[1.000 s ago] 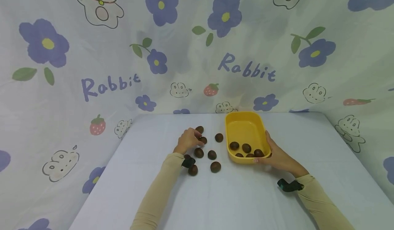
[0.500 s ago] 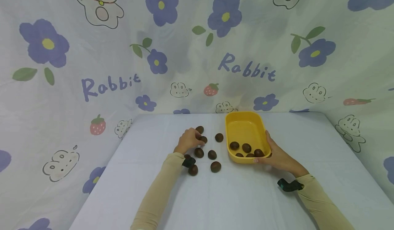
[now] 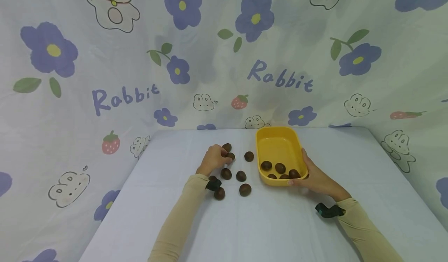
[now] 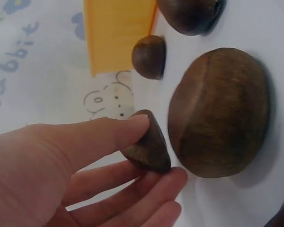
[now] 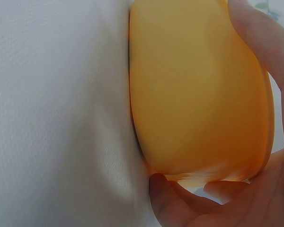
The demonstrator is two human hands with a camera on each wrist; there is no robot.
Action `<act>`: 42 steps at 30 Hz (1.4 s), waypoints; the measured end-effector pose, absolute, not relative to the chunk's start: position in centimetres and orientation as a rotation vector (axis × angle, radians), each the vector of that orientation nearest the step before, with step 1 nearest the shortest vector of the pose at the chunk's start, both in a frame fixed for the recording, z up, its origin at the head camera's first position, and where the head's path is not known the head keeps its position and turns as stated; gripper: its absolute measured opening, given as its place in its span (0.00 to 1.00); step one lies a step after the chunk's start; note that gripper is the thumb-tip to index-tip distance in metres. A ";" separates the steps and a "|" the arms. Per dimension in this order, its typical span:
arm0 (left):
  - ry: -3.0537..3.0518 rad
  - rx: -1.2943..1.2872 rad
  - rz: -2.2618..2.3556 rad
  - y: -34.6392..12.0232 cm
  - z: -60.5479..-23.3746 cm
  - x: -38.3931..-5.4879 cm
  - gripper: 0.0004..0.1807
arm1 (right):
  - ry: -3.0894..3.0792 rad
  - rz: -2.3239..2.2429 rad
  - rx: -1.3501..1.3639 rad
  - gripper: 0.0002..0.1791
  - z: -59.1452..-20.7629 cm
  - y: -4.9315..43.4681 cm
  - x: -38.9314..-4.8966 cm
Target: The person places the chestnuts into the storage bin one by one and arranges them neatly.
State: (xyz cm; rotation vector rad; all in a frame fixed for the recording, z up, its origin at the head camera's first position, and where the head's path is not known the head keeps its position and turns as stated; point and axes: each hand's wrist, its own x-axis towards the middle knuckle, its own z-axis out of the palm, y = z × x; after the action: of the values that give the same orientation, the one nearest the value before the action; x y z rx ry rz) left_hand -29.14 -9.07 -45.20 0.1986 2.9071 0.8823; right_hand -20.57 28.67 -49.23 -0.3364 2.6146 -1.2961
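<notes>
My left hand pinches a brown chestnut between thumb and fingers, at the far side of a scattered group. In the left wrist view the thumb lies over it and the fingers are beneath. Right beside it a large chestnut rests on the white cloth. On the right, a yellow plastic box holds several chestnuts gathered at its near end. My right hand grips the box at its near right corner, with the thumb by the near rim and the fingers along the right side.
Several loose chestnuts lie between the left hand and the box, one close to the left wrist. Behind the white table hangs a curtain printed with flowers and rabbits.
The chestnut in my left hand has shifted slightly up and away from where it lay, the hand moving with it. My right hand and the box stay in place.
</notes>
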 end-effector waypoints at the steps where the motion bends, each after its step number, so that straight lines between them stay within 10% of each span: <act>1: 2.905 0.202 0.899 -9.1 -45.1 -29.1 0.17 | 2.617 -1.294 -0.337 0.77 -49.3 28.7 -20.6; 42: 2.634 0.386 1.501 -2.5 -43.3 -29.9 0.22 | 2.598 -1.320 -0.341 0.76 -49.2 28.7 -20.5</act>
State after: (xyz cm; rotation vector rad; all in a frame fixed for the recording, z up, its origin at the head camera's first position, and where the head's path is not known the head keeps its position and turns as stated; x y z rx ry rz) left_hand -29.86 -2.49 -43.26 0.3862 2.6340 1.5011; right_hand -20.46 28.72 -49.19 -0.3406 2.5980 -1.3196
